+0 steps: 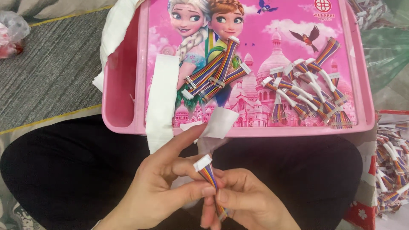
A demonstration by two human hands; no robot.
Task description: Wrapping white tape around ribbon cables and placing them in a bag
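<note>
Both hands are working low over the lap: the left hand point(164, 187) and right hand point(245, 200) are each pinching 1 rainbow cable point(211, 179), fingers clamped on it, its white plug up. A tape piece point(219, 122) is hanging off the left forefinger. It is likely risking folding onto itself or sticking to skin before wrapping the cable, above the pink tray point(128, 85).

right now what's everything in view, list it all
lap tray: one, pink, cartoon print, over the knees
small cable pile: several rainbow ribbon cables, white connectors, tray middle
big cable pile: many, same kind, tray right
paper strip: one, white, tray left
paper scrap: one, white, tray front edge
floor cables: many, far right
held cable: one, rainbow, in both grips
left hand: pinches held cable
right hand: pinches held cable
</note>
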